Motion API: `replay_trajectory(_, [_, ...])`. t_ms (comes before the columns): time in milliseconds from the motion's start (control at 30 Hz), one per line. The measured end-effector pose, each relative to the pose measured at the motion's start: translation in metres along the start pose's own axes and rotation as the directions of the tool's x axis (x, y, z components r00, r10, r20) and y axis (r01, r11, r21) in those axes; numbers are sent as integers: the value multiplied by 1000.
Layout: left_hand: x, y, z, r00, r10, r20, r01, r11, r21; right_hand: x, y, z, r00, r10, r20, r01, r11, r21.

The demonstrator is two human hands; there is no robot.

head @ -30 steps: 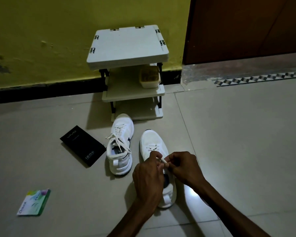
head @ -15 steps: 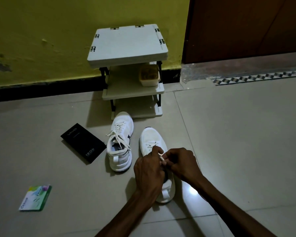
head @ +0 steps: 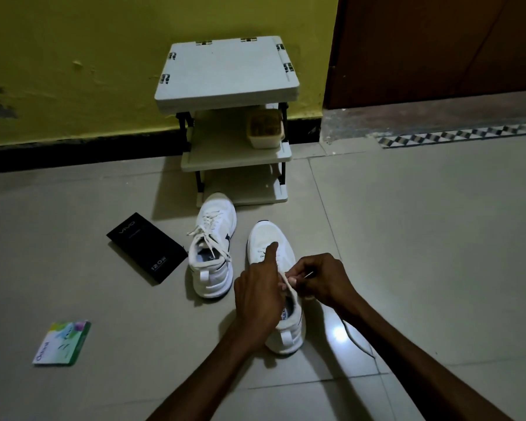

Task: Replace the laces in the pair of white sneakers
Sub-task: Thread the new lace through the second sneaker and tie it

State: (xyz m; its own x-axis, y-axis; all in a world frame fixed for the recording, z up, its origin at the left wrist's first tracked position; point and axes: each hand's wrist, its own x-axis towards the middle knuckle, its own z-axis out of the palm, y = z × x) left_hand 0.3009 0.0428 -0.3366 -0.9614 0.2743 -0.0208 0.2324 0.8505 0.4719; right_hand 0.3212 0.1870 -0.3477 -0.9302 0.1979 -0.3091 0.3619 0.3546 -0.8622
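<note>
One shoe (head: 213, 247) left of centre looks laced, ends loose | second shoe (head: 271, 238) at centre threaded only low | right hand (head: 319, 278) pinches lace (head: 286, 282) | left hand (head: 257, 299) on it, forefinger straight, grip unclear | most lacing remains

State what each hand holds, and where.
Right hand pinches the lace near its free end. Left hand rests on the near sneaker; whether it grips is hidden.

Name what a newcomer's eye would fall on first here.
The right hand pinches a lace beside the left hand, over the nearer sneaker at centre. Left of it stands the laced sneaker, and behind both a white rack against the yellow wall.
</note>
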Motion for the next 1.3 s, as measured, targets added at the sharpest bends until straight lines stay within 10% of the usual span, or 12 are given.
replay_trajectory(1300, [13, -10, -17, 976, 76, 205, -71, 997, -33, -4, -26, -4, 975, -120, -189, 99, 988, -119])
